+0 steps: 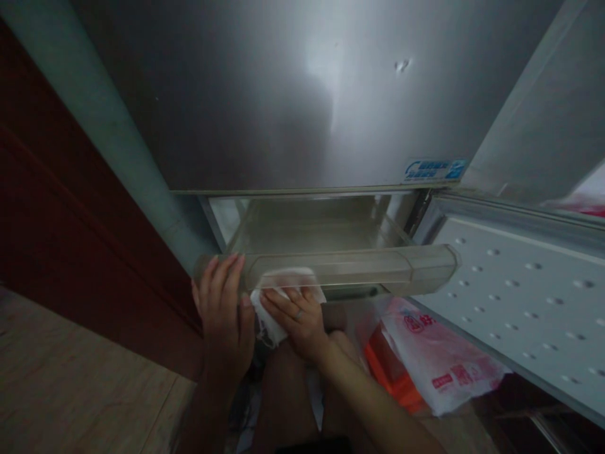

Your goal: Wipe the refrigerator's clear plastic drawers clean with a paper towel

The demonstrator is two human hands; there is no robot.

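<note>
A clear plastic drawer (pixel 359 268) is pulled partway out of the lower compartment of a grey metal fridge (pixel 265 113). My left hand (pixel 224 302) grips the left end of the drawer's front, with its fingers laid over the top edge and its thumb on the near side. My right hand (pixel 302 321), with a ring on one finger, presses a white cloth (pixel 265 315) against the drawer front, left of its middle. Part of the cloth shows through the clear plastic, and its lower end hangs below the fingers. Inside the drawer no contents are visible.
The lower fridge door (pixel 524 296) stands swung out at the right. Below it lie a white plastic bag (pixel 439 359) with red print and an orange-red object (pixel 390 372). A dark red wooden panel (pixel 85 221) borders the left, above the tiled floor (pixel 85 378).
</note>
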